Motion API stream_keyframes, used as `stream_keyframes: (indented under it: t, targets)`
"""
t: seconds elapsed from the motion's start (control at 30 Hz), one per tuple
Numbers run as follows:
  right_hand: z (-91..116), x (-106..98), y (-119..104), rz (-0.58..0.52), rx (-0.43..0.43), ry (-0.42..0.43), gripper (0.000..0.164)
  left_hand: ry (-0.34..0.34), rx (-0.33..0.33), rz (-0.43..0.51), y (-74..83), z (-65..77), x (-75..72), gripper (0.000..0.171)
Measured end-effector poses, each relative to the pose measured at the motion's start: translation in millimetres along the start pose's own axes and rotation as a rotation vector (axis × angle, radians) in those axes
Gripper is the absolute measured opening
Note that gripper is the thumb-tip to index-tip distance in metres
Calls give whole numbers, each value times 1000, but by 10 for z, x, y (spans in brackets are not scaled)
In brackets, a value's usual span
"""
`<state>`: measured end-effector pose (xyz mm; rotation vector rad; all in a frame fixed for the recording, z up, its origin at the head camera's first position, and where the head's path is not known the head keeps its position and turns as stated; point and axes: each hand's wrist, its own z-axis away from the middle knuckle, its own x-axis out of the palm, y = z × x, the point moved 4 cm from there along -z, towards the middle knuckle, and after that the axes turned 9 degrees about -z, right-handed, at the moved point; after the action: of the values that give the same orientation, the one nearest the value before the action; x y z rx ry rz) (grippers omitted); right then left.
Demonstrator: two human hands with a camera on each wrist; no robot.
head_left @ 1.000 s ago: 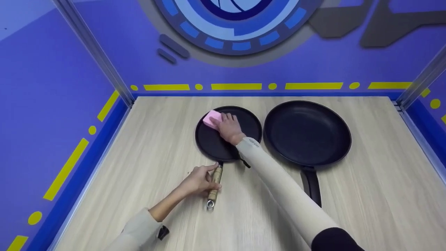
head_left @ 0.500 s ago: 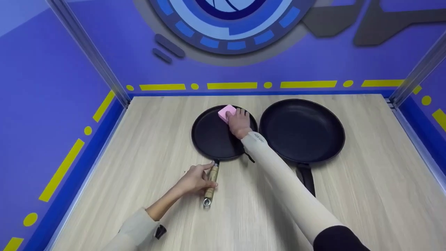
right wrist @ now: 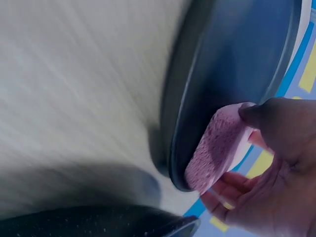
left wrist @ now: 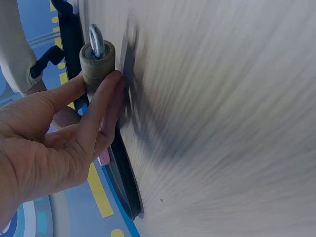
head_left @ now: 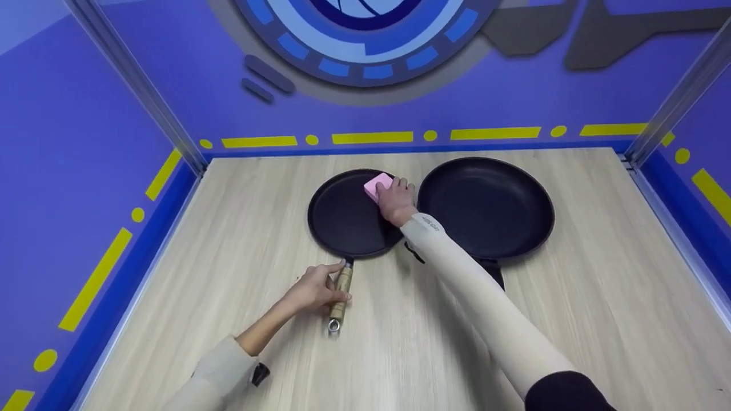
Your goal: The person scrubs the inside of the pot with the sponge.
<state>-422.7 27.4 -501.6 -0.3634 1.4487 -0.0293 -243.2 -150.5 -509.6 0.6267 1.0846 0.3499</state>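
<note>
A flat black pan [head_left: 348, 220] with a low rim lies at the table's back middle. Its bamboo-like handle [head_left: 341, 291], ending in a metal ring, points toward me. My left hand [head_left: 311, 289] grips this handle, thumb near the pan end and fingers around the underside. In the right wrist view, a pink sponge [right wrist: 217, 148] lies against the pan's inner surface by the rim. My right hand [head_left: 396, 200] pinches the sponge between thumb and fingers at the pan's upper right. In the left wrist view the handle's ring end [left wrist: 97, 57] stands out beyond my left fingers.
Close by on the right is a larger, deeper black frying pan [head_left: 485, 208], its dark handle partly hidden by my right sleeve [head_left: 480, 302]. The wooden table [head_left: 228, 228] meets blue-purple panels [head_left: 183, 114] at the back and sides.
The right hand has slid the sponge from the pan's upper left across to its upper right. My left hand keeps its grip on the handle. The whole head view has shifted slightly.
</note>
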Motion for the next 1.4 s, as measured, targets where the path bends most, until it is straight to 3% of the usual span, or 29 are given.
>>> stream_keyframes:
  t: [0.23, 0.47, 0.73, 0.93, 1.17, 1.4]
  targets:
    - [124, 21, -56, 32, -8, -29, 32, 11, -24, -9, -25, -13, -30, 81]
    - [310, 69, -139, 91, -88, -50, 33, -3, -52, 2, -43, -2, -59, 81]
    - [567, 190, -290, 95, -142, 39, 27, 18, -17, 6, -64, -8, -62, 80]
    - [641, 209, -362, 92, -178, 89, 23, 31, -6, 7, -74, -25, -76, 80]
    - [674, 291, -478, -3, -288, 55, 26, 13, 4, 20, -26, -19, -56, 80]
    - [616, 318, -651, -108, -426, -25, 26, 8, 59, -34, 27, 5, -16, 79]
